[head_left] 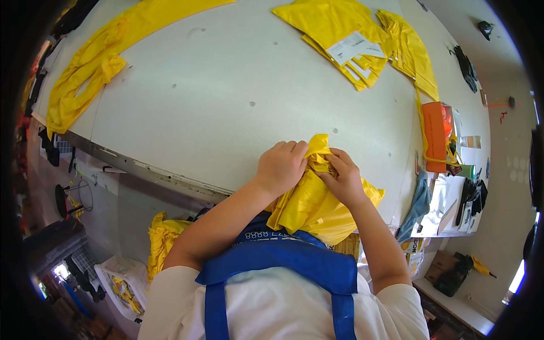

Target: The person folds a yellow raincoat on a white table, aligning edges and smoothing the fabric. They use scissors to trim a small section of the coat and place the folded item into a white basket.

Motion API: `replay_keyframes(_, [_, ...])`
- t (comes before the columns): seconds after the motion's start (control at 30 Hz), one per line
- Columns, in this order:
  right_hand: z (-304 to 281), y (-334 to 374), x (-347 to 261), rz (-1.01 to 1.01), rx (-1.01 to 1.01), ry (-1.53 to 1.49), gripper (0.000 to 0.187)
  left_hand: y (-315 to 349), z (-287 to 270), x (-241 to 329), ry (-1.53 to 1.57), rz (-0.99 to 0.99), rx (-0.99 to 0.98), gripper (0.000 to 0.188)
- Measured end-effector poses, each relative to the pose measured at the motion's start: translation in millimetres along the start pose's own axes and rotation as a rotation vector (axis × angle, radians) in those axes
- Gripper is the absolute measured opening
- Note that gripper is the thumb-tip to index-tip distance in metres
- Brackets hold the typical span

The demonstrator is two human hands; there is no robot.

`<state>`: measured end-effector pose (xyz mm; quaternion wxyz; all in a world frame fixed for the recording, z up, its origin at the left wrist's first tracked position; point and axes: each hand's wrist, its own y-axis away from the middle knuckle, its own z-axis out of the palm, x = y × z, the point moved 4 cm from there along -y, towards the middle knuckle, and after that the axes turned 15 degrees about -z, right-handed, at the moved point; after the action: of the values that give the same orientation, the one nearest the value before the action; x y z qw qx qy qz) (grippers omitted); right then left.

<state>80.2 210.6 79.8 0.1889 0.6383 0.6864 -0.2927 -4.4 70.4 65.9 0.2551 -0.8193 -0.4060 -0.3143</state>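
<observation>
A crumpled piece of shiny yellow fabric point(317, 204) hangs over the table's near edge and against my blue apron point(277, 262). My left hand point(282, 165) is closed on its gathered upper part, with the fingers curled in. Just to the right, my right hand point(343, 177) pinches the same bunched folds between thumb and fingers. A small tip of the fabric sticks up between the two hands. What lies inside the folds is hidden.
Beneath me is a white table point(187, 119). Long yellow fabric point(85, 79) lies at its left, and a yellow stack with white labels point(345, 39) at the far right. An orange box point(435, 136) stands on the right. A white basket point(122, 283) sits below the left side.
</observation>
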Motion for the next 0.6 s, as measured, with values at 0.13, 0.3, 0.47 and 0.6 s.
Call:
replay_keyframes(0.13, [-1.3,3.3,2.5,-0.002,0.206,-0.062,0.028,-1.7,-3.3,7.7,0.058,-0.043,-0.019,0.013])
replay_keyframes(0.3, [3.1,-7.4,1.9,0.047,0.226,0.171,0.030,-6.2,-3.9,18.6,0.049,-0.011,-0.012,0.010])
replay_keyframes(0.47, [16.6,-16.5,41.9,0.390,0.385,0.035,0.040,-4.4,1.2,25.5,-0.056,0.106,-0.034,0.010])
replay_keyframes(0.6, [21.0,-25.0,45.7,0.451,0.117,-0.086,0.035,5.4,7.9,-7.6,-0.097,0.021,-0.146,0.010])
